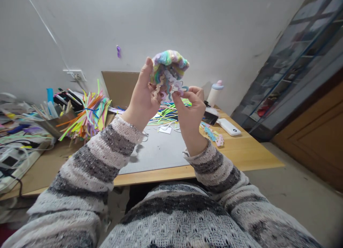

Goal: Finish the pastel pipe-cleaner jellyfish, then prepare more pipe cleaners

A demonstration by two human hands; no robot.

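Raised above the table is a pastel rainbow jellyfish (170, 58) made of fuzzy pipe cleaners, with a domed cap and curly strands hanging below. My left hand (146, 94) grips the cap's left side, thumb up along its edge and the other fingers partly hidden beneath. At the lower right, my right hand (191, 105) pinches one of the wavy tentacles (168, 85) between thumb and forefinger. Directly under both hands lies a grey cutting mat (158, 151).
Loose green and yellow pipe cleaners (167, 114) lie at the mat's back. A thick bundle of colourful pipe cleaners (92, 114) stands left. A white power bank (229, 127), a dark phone (210, 117) and a pale bottle (214, 94) are right. A power strip (24, 165) sits far left.
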